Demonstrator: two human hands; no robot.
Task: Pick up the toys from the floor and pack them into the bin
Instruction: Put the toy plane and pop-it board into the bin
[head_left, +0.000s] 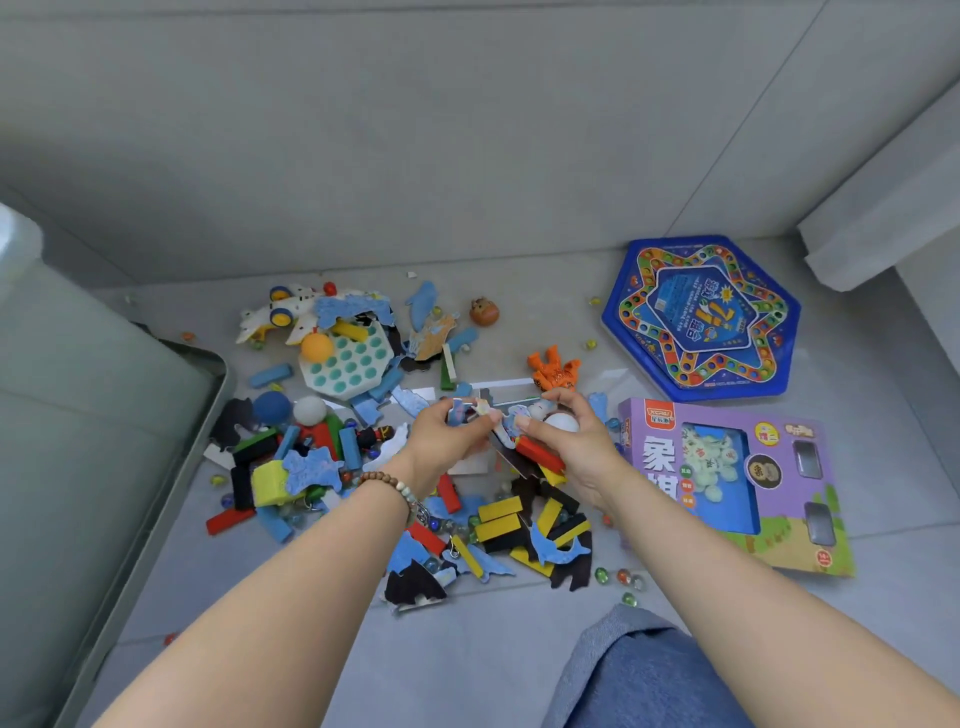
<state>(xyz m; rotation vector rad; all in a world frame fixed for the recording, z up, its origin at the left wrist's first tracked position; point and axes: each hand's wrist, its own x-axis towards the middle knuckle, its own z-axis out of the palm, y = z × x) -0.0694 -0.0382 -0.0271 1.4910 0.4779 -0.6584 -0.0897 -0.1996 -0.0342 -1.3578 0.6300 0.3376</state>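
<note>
A heap of toys (363, 467) covers the grey floor: coloured wooden blocks, blue foam animal shapes, marbles, balls, a toy plane (283, 312). My left hand (441, 441) grips a bunch of flat animal pieces (480, 410) above the heap's middle. My right hand (571, 441) holds a white ball (563, 422) and a red block (540, 453) together with more flat pieces. Both hands touch at the fingertips. The grey-green bin (104, 467) stands at the left, its rim beside the heap.
A blue hexagonal game board (701, 317) lies at the right back. A purple chess box (737, 483) lies right of my right hand. A grey sofa front runs along the back. My knee in blue jeans (649, 675) is at the bottom.
</note>
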